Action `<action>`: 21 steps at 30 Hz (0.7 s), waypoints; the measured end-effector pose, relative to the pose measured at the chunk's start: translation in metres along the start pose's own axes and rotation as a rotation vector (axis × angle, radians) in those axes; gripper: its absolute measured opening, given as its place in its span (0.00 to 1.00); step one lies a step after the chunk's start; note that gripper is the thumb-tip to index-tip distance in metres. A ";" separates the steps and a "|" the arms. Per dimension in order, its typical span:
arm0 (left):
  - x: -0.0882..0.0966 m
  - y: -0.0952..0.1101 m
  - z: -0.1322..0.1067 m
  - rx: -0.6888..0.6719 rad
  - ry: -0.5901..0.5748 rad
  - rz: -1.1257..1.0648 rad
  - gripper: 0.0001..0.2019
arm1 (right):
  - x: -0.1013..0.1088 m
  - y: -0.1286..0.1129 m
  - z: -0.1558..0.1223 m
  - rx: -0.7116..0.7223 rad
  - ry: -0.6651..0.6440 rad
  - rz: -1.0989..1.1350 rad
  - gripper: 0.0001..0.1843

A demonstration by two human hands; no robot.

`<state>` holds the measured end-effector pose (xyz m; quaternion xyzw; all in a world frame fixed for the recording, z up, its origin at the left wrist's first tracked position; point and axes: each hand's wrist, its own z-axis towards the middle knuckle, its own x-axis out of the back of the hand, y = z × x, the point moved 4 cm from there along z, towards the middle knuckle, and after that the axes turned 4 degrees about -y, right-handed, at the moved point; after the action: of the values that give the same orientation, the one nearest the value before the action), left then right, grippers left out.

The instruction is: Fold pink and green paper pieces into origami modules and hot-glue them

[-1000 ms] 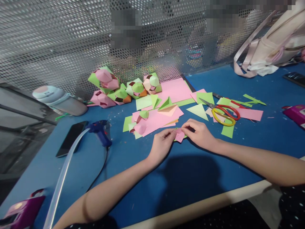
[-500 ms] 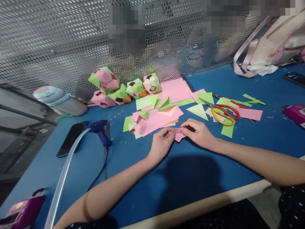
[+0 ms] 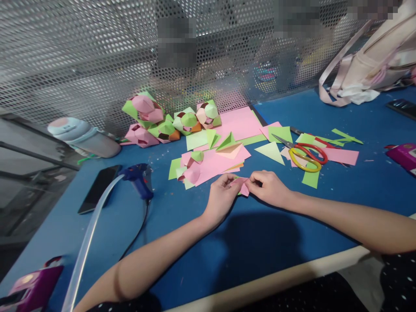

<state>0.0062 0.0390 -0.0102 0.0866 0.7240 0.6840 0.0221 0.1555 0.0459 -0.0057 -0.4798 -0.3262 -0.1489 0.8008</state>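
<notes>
A small folded pink and green paper piece (image 3: 242,186) lies on the blue table (image 3: 260,242) between my two hands. My left hand (image 3: 222,197) pinches its left side with curled fingers. My right hand (image 3: 268,188) pinches its right side, fingers pressed together on the fold. Just behind the hands lies a heap of pink and green paper sheets (image 3: 214,162) with folded triangles on it. Several finished pink and green paper shapes (image 3: 165,119) stand in a row against the perforated metal screen.
Red and yellow scissors (image 3: 303,154) lie on paper scraps to the right. A blue glue gun (image 3: 138,180), a dark phone (image 3: 97,187) and a pale bottle (image 3: 82,136) lie at the left. A beige bag (image 3: 373,65) sits at the back right, purple tools (image 3: 404,156) at both sides.
Both hands have drawn slightly closer together and nearer to me on the paper piece. The right hand's fingers have closed more tightly. Nothing else has moved.
</notes>
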 end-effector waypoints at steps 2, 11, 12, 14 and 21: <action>0.001 -0.003 0.000 0.019 0.006 0.015 0.08 | -0.001 -0.003 -0.001 0.007 -0.028 0.005 0.14; 0.000 0.000 -0.001 -0.030 -0.042 0.146 0.04 | 0.005 -0.005 -0.001 -0.056 -0.056 0.132 0.09; -0.001 0.001 -0.001 -0.030 -0.055 0.138 0.04 | 0.005 -0.005 -0.001 -0.043 -0.048 0.134 0.08; -0.002 0.000 -0.001 -0.016 -0.059 0.092 0.04 | 0.006 -0.006 -0.001 -0.014 -0.023 0.125 0.09; -0.001 -0.006 -0.002 0.046 -0.045 -0.107 0.09 | 0.006 -0.005 -0.001 -0.018 0.010 0.152 0.10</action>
<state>0.0064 0.0366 -0.0161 0.0636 0.7424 0.6629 0.0730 0.1578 0.0425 0.0015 -0.5098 -0.2836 -0.0931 0.8069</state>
